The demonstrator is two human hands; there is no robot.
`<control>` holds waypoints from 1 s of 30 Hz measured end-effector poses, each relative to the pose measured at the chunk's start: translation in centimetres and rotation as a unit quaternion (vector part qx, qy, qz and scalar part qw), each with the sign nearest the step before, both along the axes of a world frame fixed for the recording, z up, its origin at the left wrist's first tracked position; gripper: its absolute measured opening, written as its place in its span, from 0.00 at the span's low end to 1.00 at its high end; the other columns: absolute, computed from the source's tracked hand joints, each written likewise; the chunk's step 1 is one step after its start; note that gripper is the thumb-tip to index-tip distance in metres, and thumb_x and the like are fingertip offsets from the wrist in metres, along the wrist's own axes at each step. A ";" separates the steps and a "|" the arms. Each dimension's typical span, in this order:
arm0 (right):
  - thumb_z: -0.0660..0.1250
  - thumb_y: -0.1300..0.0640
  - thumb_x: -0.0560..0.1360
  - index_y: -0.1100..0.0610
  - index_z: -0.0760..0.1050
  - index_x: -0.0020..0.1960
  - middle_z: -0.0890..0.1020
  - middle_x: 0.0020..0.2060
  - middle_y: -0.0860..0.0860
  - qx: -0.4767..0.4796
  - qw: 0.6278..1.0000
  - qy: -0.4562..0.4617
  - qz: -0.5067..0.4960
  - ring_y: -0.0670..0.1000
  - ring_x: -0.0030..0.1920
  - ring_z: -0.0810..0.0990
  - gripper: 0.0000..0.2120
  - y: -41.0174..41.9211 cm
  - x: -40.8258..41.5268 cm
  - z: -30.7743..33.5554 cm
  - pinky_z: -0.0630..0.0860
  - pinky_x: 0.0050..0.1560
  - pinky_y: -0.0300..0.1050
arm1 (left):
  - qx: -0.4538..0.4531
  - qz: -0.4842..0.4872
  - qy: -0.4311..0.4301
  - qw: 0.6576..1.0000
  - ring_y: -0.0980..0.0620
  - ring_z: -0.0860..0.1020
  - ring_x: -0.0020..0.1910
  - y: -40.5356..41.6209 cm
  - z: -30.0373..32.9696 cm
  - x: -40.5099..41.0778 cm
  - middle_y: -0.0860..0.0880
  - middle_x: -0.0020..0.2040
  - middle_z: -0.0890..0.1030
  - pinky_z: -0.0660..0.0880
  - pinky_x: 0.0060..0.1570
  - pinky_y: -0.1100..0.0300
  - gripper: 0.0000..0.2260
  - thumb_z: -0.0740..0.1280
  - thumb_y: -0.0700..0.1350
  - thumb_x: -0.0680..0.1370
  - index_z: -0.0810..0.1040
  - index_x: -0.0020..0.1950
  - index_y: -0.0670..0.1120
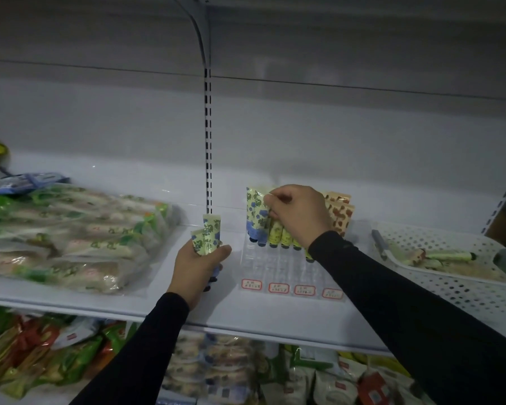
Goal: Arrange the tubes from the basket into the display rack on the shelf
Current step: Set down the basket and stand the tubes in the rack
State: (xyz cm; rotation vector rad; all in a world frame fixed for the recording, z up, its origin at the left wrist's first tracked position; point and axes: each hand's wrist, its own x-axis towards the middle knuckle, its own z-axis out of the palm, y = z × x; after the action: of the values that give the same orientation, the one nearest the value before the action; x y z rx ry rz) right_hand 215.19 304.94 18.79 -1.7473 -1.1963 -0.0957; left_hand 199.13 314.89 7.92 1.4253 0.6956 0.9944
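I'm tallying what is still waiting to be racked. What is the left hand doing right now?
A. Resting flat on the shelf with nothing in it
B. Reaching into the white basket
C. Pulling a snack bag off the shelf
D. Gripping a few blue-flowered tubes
D: the left hand grips a small bunch of blue-flowered tubes, upright above the shelf and to the left of the clear display rack.

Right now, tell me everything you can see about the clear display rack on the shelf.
The display rack looks like clear plastic, a grid of small slots sloping down toward the shelf's front edge, with four red-bordered labels along its front. Only its back rows hold upright tubes; the front rows are empty. The right hand pinches a tube there.
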 end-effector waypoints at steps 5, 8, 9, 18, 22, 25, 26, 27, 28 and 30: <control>0.70 0.55 0.75 0.60 0.83 0.43 0.84 0.36 0.51 0.022 0.999 0.023 -0.008 0.52 0.39 0.84 0.08 1.3 0.3 -1.1 0.81 0.47 0.53 | 0.003 -0.008 -0.016 1.000 0.52 0.65 0.24 0.4 -0.5 0.1 0.52 0.25 0.67 0.62 0.24 0.60 0.15 0.73 0.47 0.68 0.67 0.39 0.46; 0.70 0.55 0.75 0.59 0.83 0.42 0.84 0.33 0.51 0.027 1.000 0.013 -0.008 0.51 0.37 0.83 0.08 1.4 0.4 -0.8 0.80 0.45 0.49 | -0.001 -0.008 -0.023 1.000 0.52 0.64 0.24 0.6 -0.8 0.2 0.51 0.25 0.66 0.62 0.24 0.60 0.15 0.74 0.42 0.73 0.66 0.40 0.46; 0.70 0.55 0.75 0.59 0.83 0.42 0.84 0.33 0.50 0.025 1.000 0.006 -0.006 0.49 0.36 0.82 0.08 1.4 0.5 -0.5 0.80 0.44 0.46 | -0.002 -0.007 -0.021 1.000 0.52 0.63 0.24 0.7 -0.9 0.3 0.51 0.26 0.65 0.61 0.24 0.60 0.14 0.73 0.40 0.74 0.66 0.41 0.46; 0.67 0.54 0.77 0.59 0.84 0.42 0.78 0.31 0.40 -0.076 0.990 -0.120 0.015 0.42 0.33 0.77 0.11 2.1 1.2 2.7 0.74 0.45 0.36 | -0.037 -0.030 -0.009 0.999 0.52 0.63 0.23 0.9 -0.9 1.8 0.49 0.25 0.67 0.61 0.25 0.63 0.13 0.72 0.42 0.74 0.68 0.40 0.46; 0.66 0.54 0.76 0.57 0.85 0.44 0.84 0.41 0.46 -0.135 0.974 -0.183 0.015 0.46 0.40 0.80 0.10 2.9 1.2 2.8 0.71 0.45 0.36 | -0.048 -0.037 -0.036 0.997 0.53 0.62 0.23 0.7 -1.1 2.0 0.50 0.25 0.66 0.60 0.26 0.62 0.14 0.73 0.44 0.71 0.66 0.39 0.48; 0.67 0.54 0.76 0.56 0.85 0.43 0.85 0.41 0.47 -0.155 0.969 -0.193 0.010 0.46 0.39 0.79 0.10 3.3 1.5 2.4 0.70 0.42 0.37 | -0.048 -0.034 -0.043 0.997 0.53 0.63 0.24 0.8 -1.3 2.0 0.51 0.25 0.65 0.60 0.27 0.62 0.14 0.72 0.45 0.71 0.66 0.39 0.48; 0.67 0.53 0.76 0.56 0.85 0.43 0.85 0.41 0.47 -0.161 0.968 -0.193 0.010 0.46 0.38 0.79 0.10 3.4 1.5 2.3 0.69 0.42 0.37 | -0.047 -0.034 -0.043 0.997 0.53 0.63 0.24 0.7 -1.3 2.0 0.51 0.25 0.65 0.60 0.27 0.62 0.14 0.72 0.46 0.70 0.67 0.39 0.48; 0.67 0.53 0.76 0.56 0.85 0.42 0.85 0.40 0.47 -0.164 0.968 -0.189 0.011 0.46 0.38 0.79 0.10 3.5 1.6 2.3 0.69 0.41 0.37 | -0.046 -0.033 -0.041 0.998 0.53 0.63 0.24 0.7 -1.3 2.0 0.51 0.25 0.65 0.61 0.26 0.62 0.14 0.72 0.47 0.69 0.67 0.39 0.48; 0.68 0.53 0.75 0.56 0.84 0.42 0.84 0.40 0.46 -0.164 0.970 -0.181 0.012 0.45 0.38 0.80 0.09 3.5 1.6 2.4 0.70 0.41 0.37 | -0.046 -0.033 -0.039 0.998 0.53 0.64 0.24 0.7 -1.3 2.0 0.51 0.25 0.66 0.61 0.26 0.62 0.13 0.72 0.48 0.68 0.67 0.40 0.48; 0.69 0.52 0.74 0.55 0.84 0.41 0.84 0.39 0.46 -0.165 0.972 -0.168 0.012 0.44 0.39 0.80 0.09 3.7 1.6 2.6 0.71 0.40 0.37 | -0.046 -0.031 -0.038 0.998 0.53 0.64 0.24 0.7 -1.3 2.1 0.51 0.25 0.66 0.61 0.26 0.62 0.13 0.72 0.48 0.68 0.68 0.40 0.48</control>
State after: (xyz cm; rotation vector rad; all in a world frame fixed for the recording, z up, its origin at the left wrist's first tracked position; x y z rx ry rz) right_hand 216.83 308.64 21.39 -2.0625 -1.5483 -0.1938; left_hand 201.23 315.59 6.62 1.3145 0.6310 0.9513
